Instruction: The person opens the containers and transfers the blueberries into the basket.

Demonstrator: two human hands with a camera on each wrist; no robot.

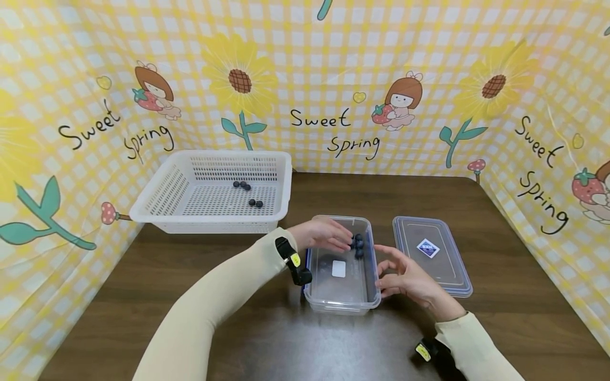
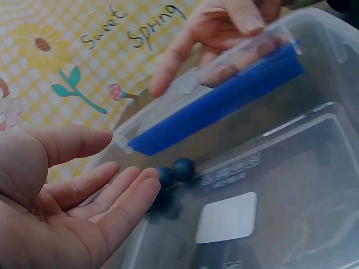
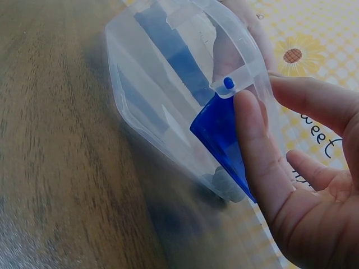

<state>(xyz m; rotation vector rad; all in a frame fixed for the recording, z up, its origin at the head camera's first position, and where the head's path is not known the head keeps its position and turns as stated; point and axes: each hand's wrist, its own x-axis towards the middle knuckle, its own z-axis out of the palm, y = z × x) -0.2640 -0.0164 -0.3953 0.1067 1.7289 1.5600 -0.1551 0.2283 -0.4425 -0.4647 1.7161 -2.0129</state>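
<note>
A clear plastic food container (image 1: 324,291) with blue side latches stands on the table, a white label on its floor. Dark blueberries (image 1: 359,246) lie in its far right part. Over the container, my left hand (image 1: 324,234) reaches in with its fingers nearly straight, close beside the berries; no berry shows in its grasp. My right hand (image 1: 402,275) is at the container's right side. In the right wrist view its thumb (image 3: 255,134) lies against the blue latch (image 3: 221,140), and the forefinger touches near the rim. Other fingers stay apart from the wall.
At the back left stands a white perforated basket (image 1: 164,217) with several blueberries (image 1: 256,203) on its floor. A clear lid (image 1: 431,270) with a blue-edged sticker lies right of the container, near my right hand. Patterned yellow cloth (image 1: 305,69) walls in the brown table (image 1: 214,275).
</note>
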